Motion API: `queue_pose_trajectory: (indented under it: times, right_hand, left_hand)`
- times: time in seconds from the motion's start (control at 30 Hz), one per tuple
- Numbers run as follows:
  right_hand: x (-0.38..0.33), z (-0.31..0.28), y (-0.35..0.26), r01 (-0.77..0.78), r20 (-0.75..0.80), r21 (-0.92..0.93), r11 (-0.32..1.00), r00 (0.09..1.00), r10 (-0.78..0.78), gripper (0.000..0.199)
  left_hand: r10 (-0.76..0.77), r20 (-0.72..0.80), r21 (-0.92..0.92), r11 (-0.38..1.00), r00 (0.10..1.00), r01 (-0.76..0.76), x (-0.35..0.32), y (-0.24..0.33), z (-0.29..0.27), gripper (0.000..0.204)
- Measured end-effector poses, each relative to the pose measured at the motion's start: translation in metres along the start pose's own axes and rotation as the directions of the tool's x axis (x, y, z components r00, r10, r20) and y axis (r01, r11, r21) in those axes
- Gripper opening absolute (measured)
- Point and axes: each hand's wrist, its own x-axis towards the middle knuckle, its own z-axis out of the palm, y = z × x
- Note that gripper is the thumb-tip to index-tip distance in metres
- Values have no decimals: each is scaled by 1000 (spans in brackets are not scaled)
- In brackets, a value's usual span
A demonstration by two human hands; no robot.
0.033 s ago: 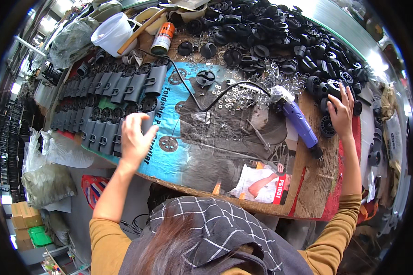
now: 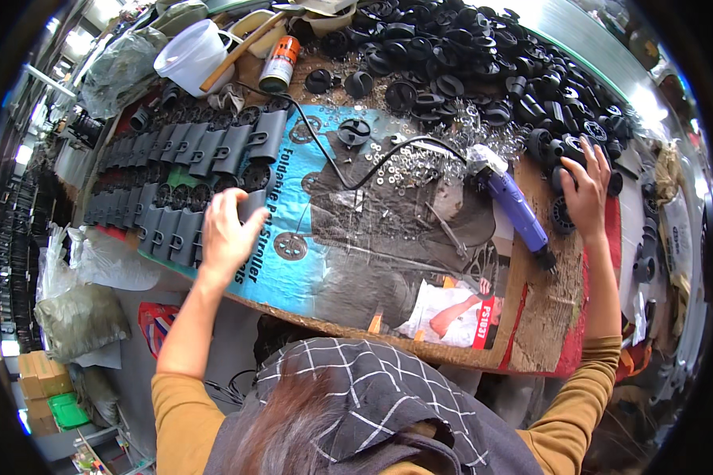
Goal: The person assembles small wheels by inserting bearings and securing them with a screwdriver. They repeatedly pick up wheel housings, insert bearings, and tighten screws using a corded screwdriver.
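My left hand (image 2: 231, 236) is over the right end of the near row of black plastic housings (image 2: 158, 233), each with a wheel at its top. Its thumb and fingers are apart around the end housing (image 2: 251, 204), and the hand covers part of it; firm contact does not show. At the right, my right hand (image 2: 586, 194) reaches to the edge of a pile of black wheels (image 2: 558, 111), fingers spread beside a wheel (image 2: 562, 214). A purple power screwdriver (image 2: 519, 210) with a black cord lies between my hands.
A printed blue and grey sheet (image 2: 293, 285) covers much of the wooden table. Loose washers and small metal parts (image 2: 408, 170) lie near the screwdriver's cord (image 2: 325, 150). At the back are a white bucket (image 2: 194, 59), an orange-topped spray can (image 2: 280, 63) and more black parts (image 2: 436, 47).
My left hand has shifted slightly up and left over the end housing. The right hand has moved slightly at the wheels. The whole view has shifted a little.
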Motion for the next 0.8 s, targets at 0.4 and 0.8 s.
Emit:
queue_pose_trajectory:
  times: [0.4,0.8]
  right_hand:
    - [-56,-28,-225,33,239,745,666,919,-313,56]
    - [-10,-236,-291,496,-497,868,-20,866,-59,30]
  left_hand:
    - [242,347,-475,879,906,-53,-24,39,-8,81]
    - [572,-131,-991,-99,810,-90,-73,102,-131,12]
